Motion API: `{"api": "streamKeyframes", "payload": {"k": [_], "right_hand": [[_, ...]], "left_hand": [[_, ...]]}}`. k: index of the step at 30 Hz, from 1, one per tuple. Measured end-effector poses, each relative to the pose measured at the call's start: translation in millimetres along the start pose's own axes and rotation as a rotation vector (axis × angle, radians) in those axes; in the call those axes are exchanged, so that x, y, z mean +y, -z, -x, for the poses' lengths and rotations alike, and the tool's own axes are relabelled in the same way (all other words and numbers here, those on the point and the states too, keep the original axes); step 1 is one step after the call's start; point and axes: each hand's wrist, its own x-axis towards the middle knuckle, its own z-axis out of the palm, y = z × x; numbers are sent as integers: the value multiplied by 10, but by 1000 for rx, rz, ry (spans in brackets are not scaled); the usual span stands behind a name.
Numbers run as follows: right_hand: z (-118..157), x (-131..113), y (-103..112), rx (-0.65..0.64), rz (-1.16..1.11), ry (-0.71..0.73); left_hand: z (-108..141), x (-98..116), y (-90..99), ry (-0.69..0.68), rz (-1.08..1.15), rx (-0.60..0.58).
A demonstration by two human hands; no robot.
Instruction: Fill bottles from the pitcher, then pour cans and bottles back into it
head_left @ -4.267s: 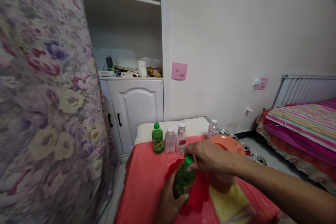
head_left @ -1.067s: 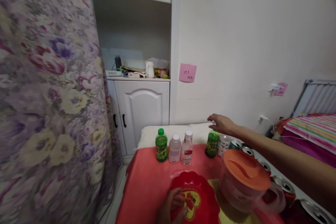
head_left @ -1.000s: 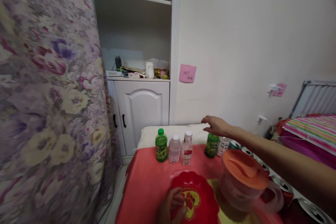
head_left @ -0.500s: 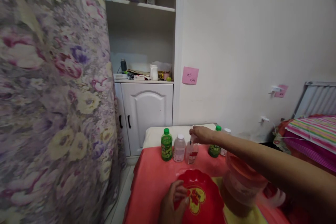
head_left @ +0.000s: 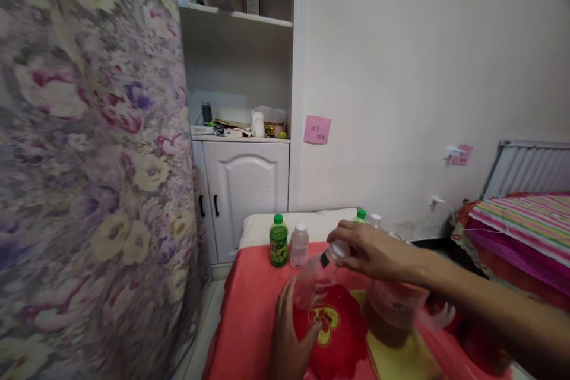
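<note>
Your right hand [head_left: 367, 247] pinches the white plastic cap [head_left: 340, 248] of the clear plastic bottle [head_left: 314, 282], tilted above the near red scalloped dish [head_left: 342, 347]. Your left hand [head_left: 290, 332] spreads open at its left, lower end — contact is hard to tell. A weak cap pinch could drop it — onto the dish.

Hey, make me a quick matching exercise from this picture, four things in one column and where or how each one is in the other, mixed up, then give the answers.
Things:
1. tilted bottle
2. leftmost green bottle
3. red dish
4. larger pink note

Places and states:
A. stuck to the wall
B. held near its top by the right hand
C. standing beside a white-capped bottle
D. marked with a yellow motif in the middle

Right pairs: 1-B, 2-C, 3-D, 4-A
</note>
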Motion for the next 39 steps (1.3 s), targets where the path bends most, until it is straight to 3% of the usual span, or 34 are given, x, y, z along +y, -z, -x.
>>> {"api": "streamKeyframes", "payload": {"k": [4,8,12,17,20,24,32,39], "right_hand": [[329,-288,-145,1,-120,-58],[531,-345,-351,67,-222,-108],[698,-293,-617,216,-353,-139],[782,-277,-917,380,-409,-314],[763,-294,-1005,440,-424,-402],[737,-311,-1045,493,-428,-428],[710,-326,-991,481,-375,-340],[755,-308,-820,362,-412,-158]], "left_hand": [[99,51,-13,-65,0,-82],[134,28,12,-142,-37,-120],[126,3,57,-251,-162,-71],[119,6,97,-407,-414,49],[123,17,117,-520,-516,68],[119,28,129,-562,-547,72],[80,49,135,-563,-469,55],[88,-33,82,-231,-193,-74]]}}
